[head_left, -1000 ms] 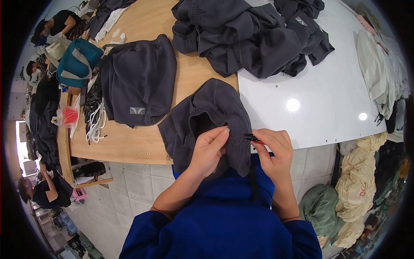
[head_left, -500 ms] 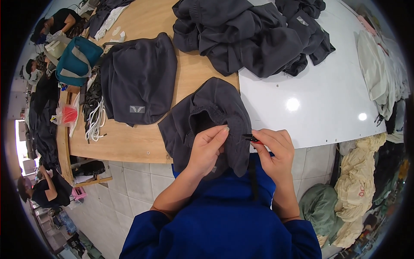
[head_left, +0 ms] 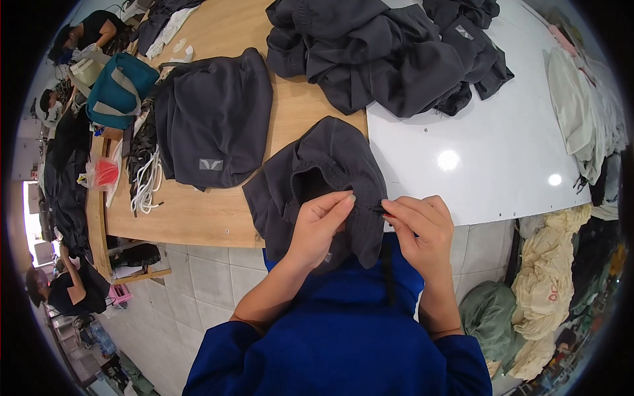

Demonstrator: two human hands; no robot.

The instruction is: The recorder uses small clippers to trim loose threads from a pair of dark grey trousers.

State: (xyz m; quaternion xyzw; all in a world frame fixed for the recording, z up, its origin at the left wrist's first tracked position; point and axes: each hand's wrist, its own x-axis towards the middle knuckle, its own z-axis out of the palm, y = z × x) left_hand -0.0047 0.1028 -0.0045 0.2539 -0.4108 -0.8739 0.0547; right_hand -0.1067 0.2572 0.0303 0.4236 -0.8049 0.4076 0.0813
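left hand (head_left: pixel 316 231) has thumb and fingers pinched shut on a dark grey garment (head_left: pixel 343 148), beside its gathered, rounded opening. right hand (head_left: pixel 422 234), a little apart at about 3 o'clock from the left, grips a small dark tool (head_left: pixel 378 209) between thumb and fingertips, its tip pointing at the garment's edge; whether the tip touches the cloth, i cannot tell. the garment lies at the near edge of the desk (head_left: pixel 178 218), partly hanging over it, in front of the person's blue shirt (head_left: pixel 343 336) at 6 o'clock.

taking the garment as the clock's centre, a smooth grey piece (head_left: pixel 214 119) with a light patch lies at 10 o'clock, and a crumpled grey heap (head_left: pixel 383 59) at about 12 to 1. white cords (head_left: pixel 146 188) lie at 9, a teal bag (head_left: pixel 122 86) farther out at 10. cream cloth (head_left: pixel 548 277) is bundled at 4 o'clock, and a co-worker in black (head_left: pixel 76 290) is at 8.
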